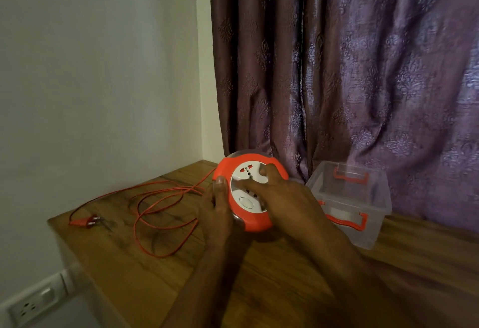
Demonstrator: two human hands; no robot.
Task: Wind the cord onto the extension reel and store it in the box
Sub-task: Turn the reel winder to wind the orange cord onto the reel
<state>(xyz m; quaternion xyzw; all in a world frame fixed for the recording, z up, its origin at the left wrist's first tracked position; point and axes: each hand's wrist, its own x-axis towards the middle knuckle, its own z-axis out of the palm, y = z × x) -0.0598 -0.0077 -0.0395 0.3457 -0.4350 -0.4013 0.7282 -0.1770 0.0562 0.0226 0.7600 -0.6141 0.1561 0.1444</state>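
A round orange extension reel (252, 222) with a white socket face is tilted up above the wooden table (259, 276). My left hand (216, 208) grips its left rim, thumb on the orange edge. My right hand (280, 193) lies across the white face, fingers curled onto the sockets and the far rim. The orange cord (160, 198) runs from the reel's left side and lies in loose loops on the table. Its orange plug (84, 221) rests near the table's left edge. A clear plastic box (363, 198) with orange handles stands open to the right of the reel.
A white wall runs along the left, and a purple patterned curtain (363, 68) hangs behind the table. A white wall socket (33, 304) sits low at the bottom left. The table's left edge drops off just beyond the plug.
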